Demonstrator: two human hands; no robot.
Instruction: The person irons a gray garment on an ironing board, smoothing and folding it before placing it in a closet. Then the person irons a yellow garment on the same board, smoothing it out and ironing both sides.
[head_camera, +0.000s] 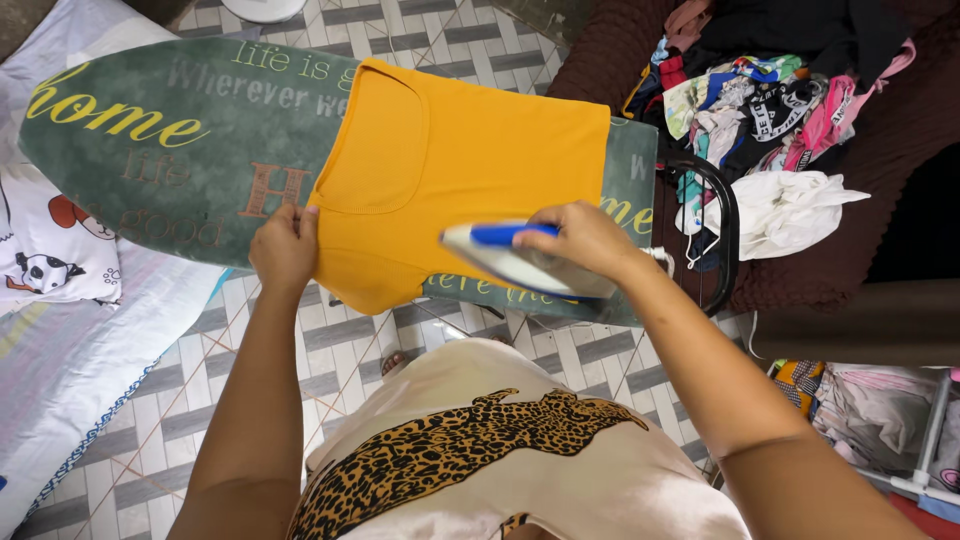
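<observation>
Looking down from our head cam, we've got a green ironing board (160, 150) as the surface, rounded at its left end, with a soft felt-like cover printed with lettering in yellow, pale green and rusty orange, spread in rows along its length. We won't copy the words, they're just decorative script.

Lying across the board is an orange t-shirt (440, 170), smooth knit cotton by the look of it, with a ribbed neckline facing left and the near sleeve hanging off the board's front edge.

Our left hand (285, 245) is closed on the shirt, pinching the fabric right at the near shoulder beside the neckline. Our right hand (585, 240) is wrapped tight around the blue handle of a white iron (520, 262), which sits on the lower part of the shirt with its pointed nose aimed left. The two hands are well apart, with the sleeve between them.

Off to the right there's a dark brown couch (900, 130), textured like chenille, heaped with a laundry pile (760, 110) in mixed colours plus a crumpled white piece. On the left a bedsheet (50, 260) with cartoon panda prints. The floor (330, 345) is grey and white tile in a woven pattern.
</observation>
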